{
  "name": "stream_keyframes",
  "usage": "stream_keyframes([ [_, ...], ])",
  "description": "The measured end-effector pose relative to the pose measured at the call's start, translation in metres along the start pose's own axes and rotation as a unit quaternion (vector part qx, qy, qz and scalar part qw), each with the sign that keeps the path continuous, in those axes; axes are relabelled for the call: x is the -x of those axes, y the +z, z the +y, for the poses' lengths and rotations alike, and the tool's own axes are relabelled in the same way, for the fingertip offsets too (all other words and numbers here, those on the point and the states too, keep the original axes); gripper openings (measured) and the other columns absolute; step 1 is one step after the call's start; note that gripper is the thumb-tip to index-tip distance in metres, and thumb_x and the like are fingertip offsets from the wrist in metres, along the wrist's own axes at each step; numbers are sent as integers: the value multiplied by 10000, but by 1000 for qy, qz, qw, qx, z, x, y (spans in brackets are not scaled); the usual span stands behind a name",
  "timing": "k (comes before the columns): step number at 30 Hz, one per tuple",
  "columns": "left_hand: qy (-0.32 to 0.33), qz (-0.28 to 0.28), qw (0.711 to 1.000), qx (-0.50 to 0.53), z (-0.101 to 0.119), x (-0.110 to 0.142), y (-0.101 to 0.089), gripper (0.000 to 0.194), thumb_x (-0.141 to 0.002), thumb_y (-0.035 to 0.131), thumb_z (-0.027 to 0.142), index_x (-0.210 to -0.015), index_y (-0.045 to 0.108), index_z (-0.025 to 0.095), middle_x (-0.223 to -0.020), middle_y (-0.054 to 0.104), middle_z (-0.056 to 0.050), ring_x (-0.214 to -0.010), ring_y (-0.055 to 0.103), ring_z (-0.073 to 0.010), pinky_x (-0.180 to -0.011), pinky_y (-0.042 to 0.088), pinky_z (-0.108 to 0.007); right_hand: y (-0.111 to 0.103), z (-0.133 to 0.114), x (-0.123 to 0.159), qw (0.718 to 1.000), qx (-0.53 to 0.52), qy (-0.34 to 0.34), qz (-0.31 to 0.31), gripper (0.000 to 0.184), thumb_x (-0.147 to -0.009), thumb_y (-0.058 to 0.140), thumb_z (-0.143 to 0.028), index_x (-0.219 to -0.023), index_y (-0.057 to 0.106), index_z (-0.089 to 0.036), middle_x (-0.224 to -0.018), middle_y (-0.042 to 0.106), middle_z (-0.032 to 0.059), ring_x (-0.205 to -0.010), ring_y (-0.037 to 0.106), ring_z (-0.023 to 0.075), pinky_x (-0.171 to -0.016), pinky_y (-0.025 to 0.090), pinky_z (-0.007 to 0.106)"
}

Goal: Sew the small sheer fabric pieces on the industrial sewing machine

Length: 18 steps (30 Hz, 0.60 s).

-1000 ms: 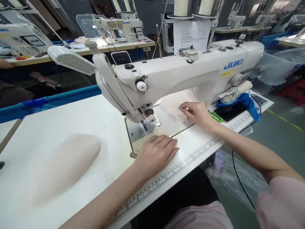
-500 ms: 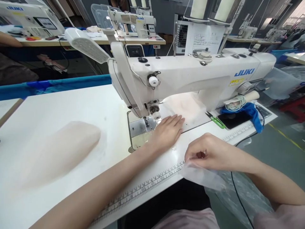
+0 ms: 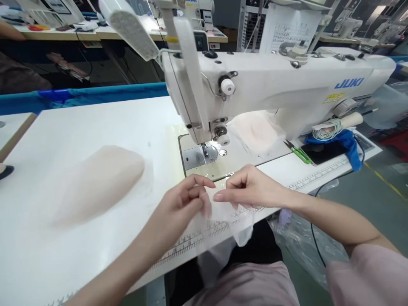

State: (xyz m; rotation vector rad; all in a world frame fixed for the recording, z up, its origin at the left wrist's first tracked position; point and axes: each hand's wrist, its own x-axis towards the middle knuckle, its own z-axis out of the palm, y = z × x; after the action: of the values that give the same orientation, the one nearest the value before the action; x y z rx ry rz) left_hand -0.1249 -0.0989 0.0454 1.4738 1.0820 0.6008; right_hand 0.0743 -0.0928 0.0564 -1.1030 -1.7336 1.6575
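From the head view, I see the left hand (image 3: 180, 204) and right hand (image 3: 251, 187) pinching a sheer white piece of fabric (image 3: 228, 212) between their fingers, in front of the sewing machine's needle, the cloth drooping over the ruler-marked edge of the worktop (image 3: 70, 127). Another pale piece (image 3: 258, 129) lies under the arm of the sewing machine (image 3: 274, 85), with green snips (image 3: 299, 153) just beside it, and a beige cup-shaped piece (image 3: 108, 178) rests at the left.

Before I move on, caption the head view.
Both hands handling sheer material in front of a sewing machine.
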Motion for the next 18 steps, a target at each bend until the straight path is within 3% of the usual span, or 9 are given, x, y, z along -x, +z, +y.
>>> stream_keyframes([
  [3, -43, 15, 999, 9, -1, -9, -17, 198, -875, 433, 306, -967, 583, 218, -650, 630, 13, -673, 621, -176, -636, 473, -307, -3, 5, -13, 997, -58, 23, -42, 285, -761, 743, -397, -681, 606, -161, -453, 503, -80, -398, 434, 51, -391, 329, 171],
  [8, 8, -4, 998, -66, -6, -18, -22, 344, -808, 625, 436, -1053, 541, 210, -723, 643, 11, -680, 617, -171, -605, 466, -287, -14, 15, -34, 998, -50, 16, -44, 244, -789, 714, -388, -788, 647, -153, -504, 546, -74, -423, 465, 55, -432, 381, 187],
  [14, 37, 31, 993, -107, -12, -36, -24, 172, -839, 592, 361, -895, 562, 201, -625, 579, 46, -559, 549, -115, -541, 417, -241, -39, 15, -58, 992, 127, -8, -24, 131, -776, 713, -295, -767, 712, -165, -644, 629, -45, -491, 448, 29, -464, 344, 183],
  [18, 56, 67, 978, -190, -12, -44, -26, 108, -851, 578, 311, -897, 555, 216, -525, 417, 102, -476, 450, -91, -502, 371, -220, -42, 15, -65, 993, 109, 26, -34, 75, -808, 653, -235, -824, 684, -168, -660, 663, -36, -469, 540, 47, -451, 417, 181],
])
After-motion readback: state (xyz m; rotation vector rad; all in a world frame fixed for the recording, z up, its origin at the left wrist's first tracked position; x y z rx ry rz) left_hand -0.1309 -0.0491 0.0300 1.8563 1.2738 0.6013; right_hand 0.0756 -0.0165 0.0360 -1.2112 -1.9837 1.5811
